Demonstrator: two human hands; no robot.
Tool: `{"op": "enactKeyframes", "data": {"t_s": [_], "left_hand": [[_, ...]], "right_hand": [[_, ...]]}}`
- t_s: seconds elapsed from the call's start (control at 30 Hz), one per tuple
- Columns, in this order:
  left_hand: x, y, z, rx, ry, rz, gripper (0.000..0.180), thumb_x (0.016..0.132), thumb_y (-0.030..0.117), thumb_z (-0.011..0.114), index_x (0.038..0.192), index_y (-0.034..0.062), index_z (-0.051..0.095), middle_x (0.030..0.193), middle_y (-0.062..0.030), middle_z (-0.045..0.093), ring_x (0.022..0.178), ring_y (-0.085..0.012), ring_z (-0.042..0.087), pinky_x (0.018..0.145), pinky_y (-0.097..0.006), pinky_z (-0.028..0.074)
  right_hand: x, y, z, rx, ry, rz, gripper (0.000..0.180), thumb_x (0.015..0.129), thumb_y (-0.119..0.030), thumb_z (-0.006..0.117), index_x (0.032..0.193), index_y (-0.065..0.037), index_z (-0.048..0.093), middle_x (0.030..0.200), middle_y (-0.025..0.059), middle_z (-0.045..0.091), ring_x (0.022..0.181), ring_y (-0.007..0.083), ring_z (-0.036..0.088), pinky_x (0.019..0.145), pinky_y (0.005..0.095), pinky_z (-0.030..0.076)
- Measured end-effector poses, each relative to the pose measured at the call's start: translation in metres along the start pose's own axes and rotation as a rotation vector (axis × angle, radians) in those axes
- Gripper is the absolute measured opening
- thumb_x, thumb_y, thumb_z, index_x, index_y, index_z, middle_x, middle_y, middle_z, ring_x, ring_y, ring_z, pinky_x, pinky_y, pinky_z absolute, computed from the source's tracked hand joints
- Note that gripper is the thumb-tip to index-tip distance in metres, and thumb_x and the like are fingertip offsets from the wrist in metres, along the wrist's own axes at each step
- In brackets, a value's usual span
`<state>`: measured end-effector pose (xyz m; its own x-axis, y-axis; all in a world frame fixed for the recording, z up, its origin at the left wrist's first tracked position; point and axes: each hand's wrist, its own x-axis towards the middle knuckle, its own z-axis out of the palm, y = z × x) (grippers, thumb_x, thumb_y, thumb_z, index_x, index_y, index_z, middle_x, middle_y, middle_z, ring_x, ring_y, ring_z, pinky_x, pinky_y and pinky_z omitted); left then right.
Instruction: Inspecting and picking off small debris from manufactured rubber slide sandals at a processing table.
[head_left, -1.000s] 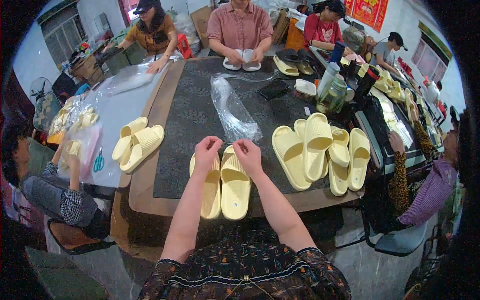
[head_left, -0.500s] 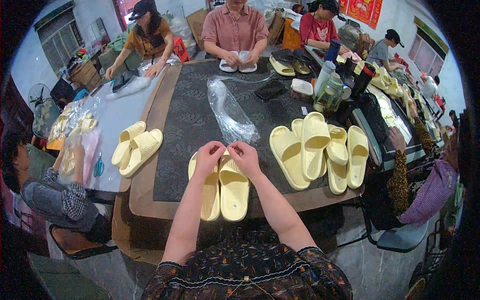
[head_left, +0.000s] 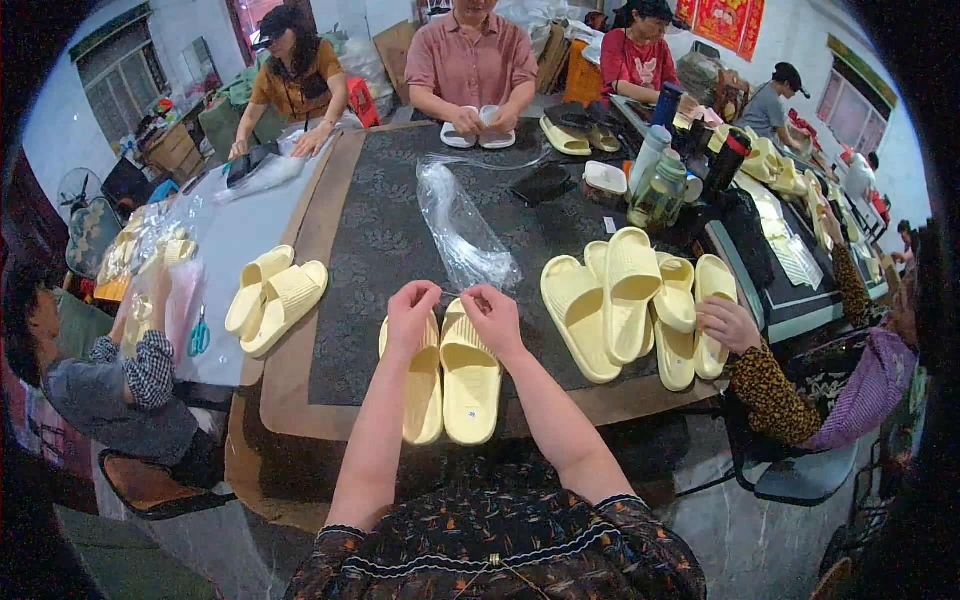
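Slippers (head_left: 471, 390) of smooth, matt, pale yellow material, two of them, lay side by side at the near edge of the worktop (head_left: 283, 395), with rounded heels toward the wearer and broad straps at the far end. One small pale label marked the right one's footbed. Both hands met over the straps, left hand (head_left: 410, 310) and right hand (head_left: 491, 318) with fingers curled and thumbs drawn close to the fingertips; whether they pinched anything thin, I cannot tell. Just beyond lay one limp, glossy clear plastic bundle (head_left: 458, 225) on a dark, leaf-patterned mat (head_left: 365, 255). On the left sat two more yellow slippers (head_left: 287, 308), one overlapping the other, their straps ribbed. On the right, six similar slippers (head_left: 632, 305) showed, some stacked; a co-worker's hand (head_left: 729, 324) touched the rightmost. Farther off stood one squat white-lidded tub (head_left: 605, 180).
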<state>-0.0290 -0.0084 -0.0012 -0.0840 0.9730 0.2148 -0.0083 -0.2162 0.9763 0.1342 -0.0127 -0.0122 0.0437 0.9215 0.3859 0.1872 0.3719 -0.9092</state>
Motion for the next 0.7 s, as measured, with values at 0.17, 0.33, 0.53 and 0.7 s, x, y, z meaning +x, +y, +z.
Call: {"op": "enactKeyframes", "data": {"t_s": [0.17, 0.33, 0.53, 0.7], "left_hand": [[-0.002, 0.003, 0.001, 0.155, -0.141, -0.034, 0.011, 0.085, 0.010, 0.065, 0.092, 0.0010, 0.066, 0.081, 0.0018, 0.062, 0.074, -0.0049, 0.054, 0.067, -0.021, 0.044], [-0.003, 0.004, 0.003, -0.034, 0.037, -0.016, 0.011, 0.085, 0.010, 0.066, 0.091, 0.0009, 0.066, 0.076, 0.0030, 0.061, 0.069, -0.0052, 0.054, 0.065, -0.021, 0.044], [-0.002, -0.001, 0.002, 0.099, -0.074, -0.015, 0.011, 0.085, 0.010, 0.065, 0.090, 0.0004, 0.065, 0.076, 0.0020, 0.062, 0.072, -0.0053, 0.055, 0.065, -0.021, 0.045], [0.002, -0.004, -0.002, 0.107, 0.042, -0.042, 0.012, 0.083, 0.012, 0.066, 0.087, 0.0008, 0.066, 0.074, 0.0013, 0.063, 0.069, -0.0056, 0.055, 0.063, -0.023, 0.045]], "right_hand": [[-0.001, 0.003, -0.001, -0.011, -0.043, -0.014, 0.014, 0.086, -0.015, 0.065, 0.089, -0.001, 0.065, 0.070, 0.0012, 0.060, 0.062, 0.0061, 0.052, 0.057, 0.0227, 0.043], [-0.002, 0.002, -0.001, 0.018, -0.045, 0.034, 0.013, 0.088, -0.013, 0.064, 0.092, 0.000, 0.064, 0.074, -0.0012, 0.062, 0.067, 0.0029, 0.052, 0.060, 0.0202, 0.042], [0.001, 0.006, -0.002, 0.045, -0.045, 0.042, 0.013, 0.086, -0.012, 0.065, 0.091, 0.000, 0.065, 0.076, -0.0006, 0.063, 0.066, 0.0023, 0.052, 0.059, 0.0200, 0.042], [0.002, -0.019, -0.003, -0.130, 0.004, -0.081, 0.012, 0.081, -0.012, 0.069, 0.090, -0.005, 0.066, 0.084, 0.0058, 0.064, 0.070, 0.0126, 0.057, 0.062, 0.0265, 0.045]]}}
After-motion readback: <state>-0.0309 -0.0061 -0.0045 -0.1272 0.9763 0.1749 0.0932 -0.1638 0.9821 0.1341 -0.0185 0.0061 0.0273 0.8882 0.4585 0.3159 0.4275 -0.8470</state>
